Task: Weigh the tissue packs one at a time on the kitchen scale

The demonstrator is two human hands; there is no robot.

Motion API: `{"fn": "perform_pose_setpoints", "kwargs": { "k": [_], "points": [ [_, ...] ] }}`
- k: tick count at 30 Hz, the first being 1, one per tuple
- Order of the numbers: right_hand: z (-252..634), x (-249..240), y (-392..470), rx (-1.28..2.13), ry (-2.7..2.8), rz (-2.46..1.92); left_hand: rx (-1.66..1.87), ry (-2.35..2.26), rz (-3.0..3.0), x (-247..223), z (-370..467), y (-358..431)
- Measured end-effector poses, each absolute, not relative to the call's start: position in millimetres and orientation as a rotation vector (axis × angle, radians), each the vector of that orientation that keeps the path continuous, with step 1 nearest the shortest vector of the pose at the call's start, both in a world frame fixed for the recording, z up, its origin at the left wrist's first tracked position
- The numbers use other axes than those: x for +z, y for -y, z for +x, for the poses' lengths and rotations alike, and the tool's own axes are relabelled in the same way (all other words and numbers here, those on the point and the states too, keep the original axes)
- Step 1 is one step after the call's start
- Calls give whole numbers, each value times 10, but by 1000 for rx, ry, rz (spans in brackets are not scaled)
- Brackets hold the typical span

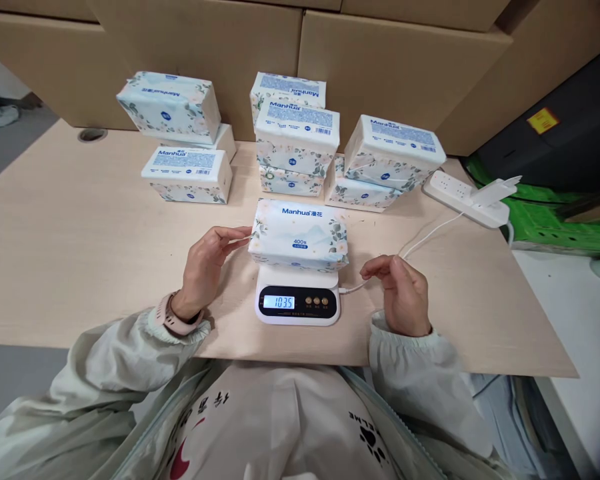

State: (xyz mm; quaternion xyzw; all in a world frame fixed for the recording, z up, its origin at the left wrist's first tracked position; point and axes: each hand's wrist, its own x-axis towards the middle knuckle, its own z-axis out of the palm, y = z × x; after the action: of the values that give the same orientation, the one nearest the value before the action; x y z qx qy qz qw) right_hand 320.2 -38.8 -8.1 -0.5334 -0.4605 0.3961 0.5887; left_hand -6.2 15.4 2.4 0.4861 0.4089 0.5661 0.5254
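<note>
The tissue pack is supported on the white scale. At the pack's nine o'clock, the left hand is held, fingers together; contact cannot be told. At four o'clock, near the cable, the right hand's fingers are loosely curled together.

The person is wearing a pale grey-green jacket, its loose sleeves wrinkling along their length and gathering into elasticated cuffs behind the left hand and the right hand. A slotted pale-pink wristband is circling just above the left cuff. The jacket is hanging open over an off-white shirt, which is showing black Chinese characters, a red shape, black letters reading "ELME" and a black paw print.
</note>
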Motion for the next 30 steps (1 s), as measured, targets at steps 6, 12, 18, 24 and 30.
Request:
{"fn": "perform_pose_setpoints", "kwargs": {
  "k": [6,12,18,24,30],
  "points": [
    [3184,-64,394,950,1010,-1211,1350,-984,1157,56,-48,-149],
    [3176,-28,420,940,1041,-1253,1346,-990,1171,79,-46,-136],
    [3164,-8,434,939,1056,-1257,1359,-1007,1181,71,-44,-133],
    [3176,-11,442,953,1069,-1249,1372,-974,1174,62,-51,-130],
    [3202,-34,437,949,1132,-1253,1363,-995,1177,65,-51,-126]
  ]
}}
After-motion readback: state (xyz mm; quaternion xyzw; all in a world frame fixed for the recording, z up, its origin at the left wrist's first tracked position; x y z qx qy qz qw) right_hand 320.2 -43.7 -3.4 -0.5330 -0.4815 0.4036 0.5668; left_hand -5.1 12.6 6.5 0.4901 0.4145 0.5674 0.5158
